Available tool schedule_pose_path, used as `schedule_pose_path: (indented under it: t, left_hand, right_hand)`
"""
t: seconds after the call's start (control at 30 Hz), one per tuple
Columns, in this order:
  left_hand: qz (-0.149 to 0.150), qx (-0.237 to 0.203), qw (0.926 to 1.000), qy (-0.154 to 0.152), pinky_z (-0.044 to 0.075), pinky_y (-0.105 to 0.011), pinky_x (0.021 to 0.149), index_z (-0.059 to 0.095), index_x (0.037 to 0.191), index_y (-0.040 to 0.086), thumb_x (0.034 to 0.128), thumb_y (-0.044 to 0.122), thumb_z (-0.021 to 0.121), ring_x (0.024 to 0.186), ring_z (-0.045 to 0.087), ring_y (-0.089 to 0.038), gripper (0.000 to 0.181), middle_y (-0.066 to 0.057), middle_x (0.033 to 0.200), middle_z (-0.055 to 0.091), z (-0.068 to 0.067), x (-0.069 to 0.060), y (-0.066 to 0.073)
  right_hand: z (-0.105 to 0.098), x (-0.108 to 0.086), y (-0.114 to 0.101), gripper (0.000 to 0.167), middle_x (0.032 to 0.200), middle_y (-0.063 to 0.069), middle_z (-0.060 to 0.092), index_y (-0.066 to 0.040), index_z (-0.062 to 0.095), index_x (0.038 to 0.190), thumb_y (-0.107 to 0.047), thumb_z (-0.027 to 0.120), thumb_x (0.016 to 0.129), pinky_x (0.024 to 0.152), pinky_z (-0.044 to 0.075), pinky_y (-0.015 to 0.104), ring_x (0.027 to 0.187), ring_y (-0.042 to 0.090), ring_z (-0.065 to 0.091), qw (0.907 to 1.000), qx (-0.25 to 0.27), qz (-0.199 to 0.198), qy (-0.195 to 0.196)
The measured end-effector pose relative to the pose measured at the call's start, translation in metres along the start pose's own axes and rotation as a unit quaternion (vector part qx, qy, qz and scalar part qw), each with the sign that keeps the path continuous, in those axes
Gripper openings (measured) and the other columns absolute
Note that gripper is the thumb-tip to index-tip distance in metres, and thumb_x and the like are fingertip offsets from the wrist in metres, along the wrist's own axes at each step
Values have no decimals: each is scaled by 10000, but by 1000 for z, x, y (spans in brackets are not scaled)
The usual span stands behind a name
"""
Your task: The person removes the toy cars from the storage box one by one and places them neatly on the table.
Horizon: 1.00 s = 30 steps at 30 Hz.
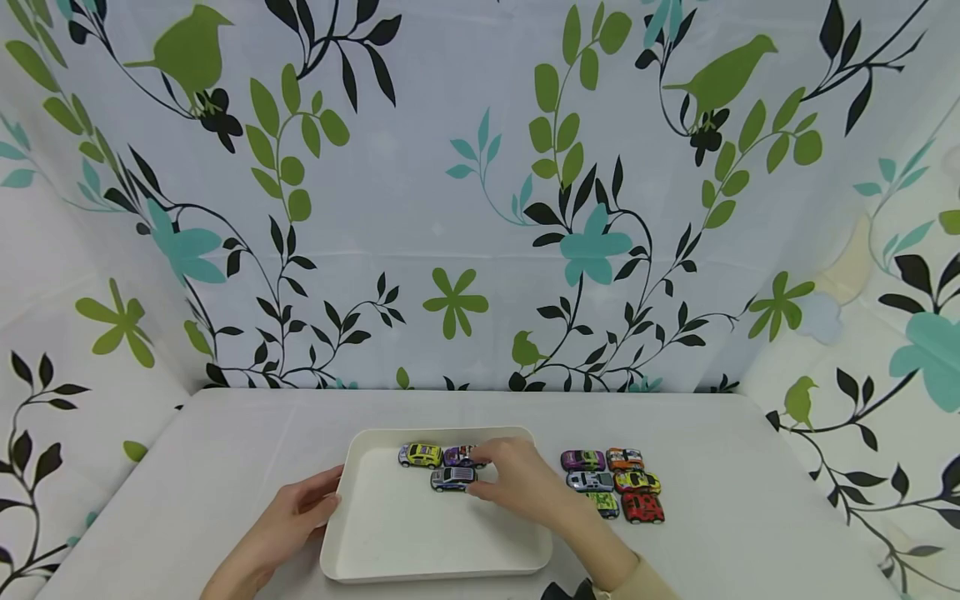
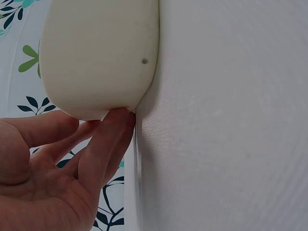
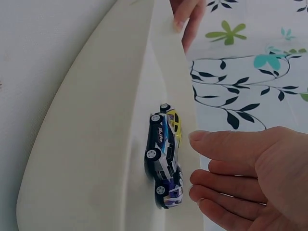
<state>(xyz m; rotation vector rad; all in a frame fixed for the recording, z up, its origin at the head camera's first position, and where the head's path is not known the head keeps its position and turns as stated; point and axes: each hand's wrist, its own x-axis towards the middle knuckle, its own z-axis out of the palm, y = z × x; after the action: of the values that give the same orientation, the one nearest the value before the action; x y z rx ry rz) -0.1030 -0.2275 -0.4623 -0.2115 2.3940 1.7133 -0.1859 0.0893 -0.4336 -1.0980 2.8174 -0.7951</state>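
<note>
A cream tray [image 1: 438, 542] lies on the white table with three toy cars near its far side. They are a yellow car [image 1: 420, 454], a purple-and-white car [image 1: 459, 456] and a silver-and-black car [image 1: 453, 478]. My right hand [image 1: 517, 479] is over the tray beside the last two, partly covering the purple one. In the right wrist view its thumb and loosely bent fingers [image 3: 231, 187] hold nothing and stand apart from the cars. My left hand [image 1: 281, 521] holds the tray's left edge; in the left wrist view, thumb and fingers [image 2: 103, 149] meet its rim and outer wall.
Right of the tray, several toy cars sit close together, among them a purple car [image 1: 582, 460], an orange-and-white car [image 1: 625, 458] and a red car [image 1: 643, 507]. My right forearm partly covers a green car [image 1: 603, 504]. Patterned cloth [image 1: 465, 208] hangs behind the table.
</note>
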Motion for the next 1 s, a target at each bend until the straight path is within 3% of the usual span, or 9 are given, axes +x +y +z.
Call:
schedule_pose_path:
  t: [0.3,1.0]
  left_hand:
    - [149,-54,9996,-225,581,-442,911,362,1498,-72,1024,128,556,1256,569,-395,550,-323,1468,450,-2,-1,-1]
    - [7,0,10000,18,590,-447,886,400,1487,-52,1015,89,558,1227,595,-377,518,-305,1455,478,1,1,-1]
  right_hand:
    - [7,9,-3,328,1053,59,760,-45,751,1093,-170,838,802,870,578,282,995,176,704,10000,6,-68,-39]
    - [21,13,0,273,962,28,755,-59,764,1032,-161,833,788,794,573,296,902,170,697,9978,-654,43,-33]
